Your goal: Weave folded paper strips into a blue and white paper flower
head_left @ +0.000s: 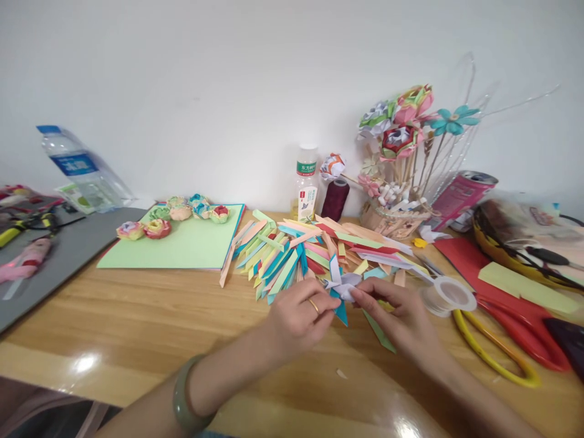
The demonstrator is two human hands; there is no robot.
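Between my two hands is a folded paper piece [345, 286], pale lavender-white with pointed petal-like flaps. My left hand [303, 313], with a ring on one finger, pinches its left side. From the right, my right hand [396, 313] pinches the same piece between thumb and fingers. A blue paper strip [340, 313] shows just below it; whether it is joined to the piece I cannot tell. Behind my hands spreads a heap of folded paper strips [283, 258] in many colours. My fingertips hide part of the piece.
Finished paper flowers [157, 228] sit on green paper sheets [182, 252]. A bottle [307, 188] and a dark thread spool [335, 201] stand by the wall. A flower basket [392, 219], a pink can [460, 198], a ribbon spool [449, 296] and red-handled scissors [524, 331] are at right.
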